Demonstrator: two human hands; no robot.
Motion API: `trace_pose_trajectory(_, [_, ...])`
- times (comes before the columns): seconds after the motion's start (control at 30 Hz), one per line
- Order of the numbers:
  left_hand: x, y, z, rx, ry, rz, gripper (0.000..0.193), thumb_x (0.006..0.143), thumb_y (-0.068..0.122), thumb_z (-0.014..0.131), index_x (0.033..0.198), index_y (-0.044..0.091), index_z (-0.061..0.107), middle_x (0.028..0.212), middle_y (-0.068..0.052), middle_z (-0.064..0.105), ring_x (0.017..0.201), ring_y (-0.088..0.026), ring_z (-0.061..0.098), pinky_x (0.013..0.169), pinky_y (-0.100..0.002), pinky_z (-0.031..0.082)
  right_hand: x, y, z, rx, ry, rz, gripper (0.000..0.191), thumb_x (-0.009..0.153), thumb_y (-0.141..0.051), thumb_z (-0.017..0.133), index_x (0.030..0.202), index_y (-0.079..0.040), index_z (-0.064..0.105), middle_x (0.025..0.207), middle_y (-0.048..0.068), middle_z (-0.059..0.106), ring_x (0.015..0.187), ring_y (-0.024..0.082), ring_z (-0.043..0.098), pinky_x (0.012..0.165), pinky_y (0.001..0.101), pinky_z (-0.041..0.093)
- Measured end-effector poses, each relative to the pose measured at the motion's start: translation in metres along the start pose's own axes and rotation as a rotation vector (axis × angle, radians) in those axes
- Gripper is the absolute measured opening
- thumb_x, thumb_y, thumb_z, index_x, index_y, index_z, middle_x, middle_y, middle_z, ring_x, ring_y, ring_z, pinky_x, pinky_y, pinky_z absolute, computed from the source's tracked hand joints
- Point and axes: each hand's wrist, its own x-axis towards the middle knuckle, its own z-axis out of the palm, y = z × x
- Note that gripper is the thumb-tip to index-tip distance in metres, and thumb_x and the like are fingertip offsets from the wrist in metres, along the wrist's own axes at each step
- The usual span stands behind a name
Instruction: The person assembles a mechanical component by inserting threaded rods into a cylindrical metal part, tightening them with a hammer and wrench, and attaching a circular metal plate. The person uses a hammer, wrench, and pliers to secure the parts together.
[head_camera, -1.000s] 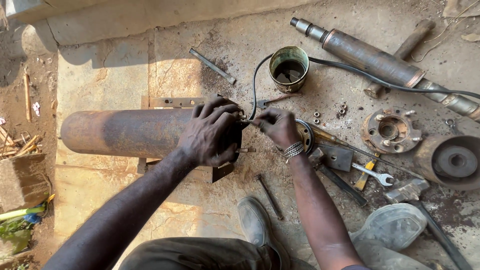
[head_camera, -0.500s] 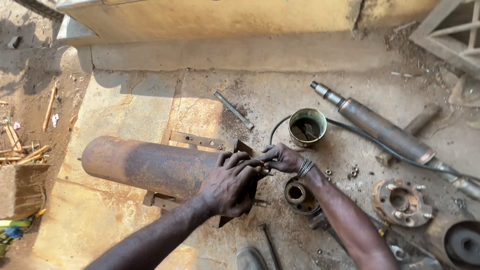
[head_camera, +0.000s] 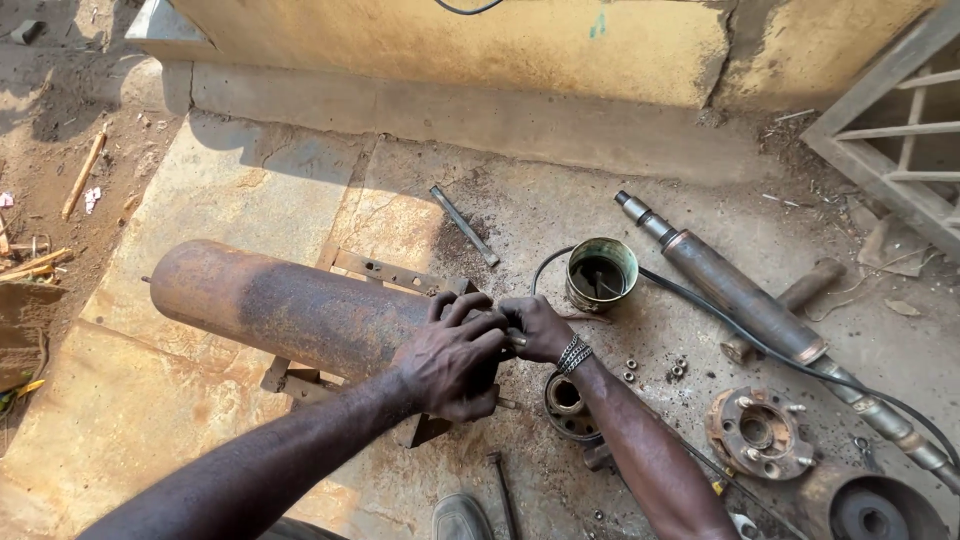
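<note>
A rusty metal cylinder (head_camera: 285, 308) lies on its side across a flat metal frame (head_camera: 395, 275) on the concrete floor (head_camera: 230, 190), near the middle of the scene. The left hand (head_camera: 452, 358) wraps over its right end, fingers curled around it. The right hand (head_camera: 538, 328) meets it there, fingers closed on a small part I cannot make out. Just right sits a ring-shaped bearing (head_camera: 566, 400); farther off stand a dirty tin can (head_camera: 601, 274), a long steel shaft (head_camera: 745, 300) and a flanged hub (head_camera: 755, 432).
</note>
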Motion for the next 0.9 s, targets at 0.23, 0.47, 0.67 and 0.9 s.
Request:
trace_pose_trajectory(0.23, [0.010,-0.024,-0.019,0.014,-0.118,0.132,0.084,0.063,0.073,0.078,0.132,0.031,0.059,0.152,-0.011,0.045,0.137,-0.047,0.030,0.099,-0.070,0.030,-0.011,-0.015,-0.005,0.180,0.079,0.078,0.015,0.084,-0.014,0.078,0.099,-0.009,0.078,0.087,0.005,0.078,0.077,0.013,0.075,0.069,0.0314,0.062])
trace_pose_trajectory(0.47, [0.000,-0.042,0.000,-0.090,-0.138,0.219,0.081,0.071,0.077,0.074,0.135,0.029,0.061,0.142,-0.004,0.053,0.130,-0.039,0.042,0.105,-0.063,0.038,-0.011,-0.003,-0.001,0.059,0.150,-0.044,0.013,0.081,-0.008,0.076,0.089,-0.003,0.067,0.079,0.009,0.071,0.073,0.018,0.070,0.066,0.0333,0.058])
trace_pose_trajectory(0.67, [0.006,-0.046,-0.001,-0.147,-0.097,0.349,0.053,0.080,0.071,0.075,0.104,0.025,0.063,0.145,-0.003,0.054,0.137,-0.037,0.041,0.108,-0.062,0.037,-0.014,-0.024,0.001,0.016,0.142,-0.027,0.010,0.082,-0.005,0.072,0.087,-0.004,0.063,0.079,0.008,0.069,0.073,0.020,0.071,0.064,0.0349,0.058])
trace_pose_trajectory(0.9, [0.005,-0.040,-0.013,-0.194,-0.066,0.347,0.058,0.079,0.068,0.077,0.112,0.021,0.068,0.140,-0.004,0.057,0.133,-0.037,0.044,0.102,-0.058,0.039,-0.017,-0.030,-0.012,0.203,0.156,-0.156,0.012,0.088,-0.004,0.073,0.100,-0.005,0.070,0.091,0.007,0.074,0.083,0.019,0.075,0.074,0.0309,0.062])
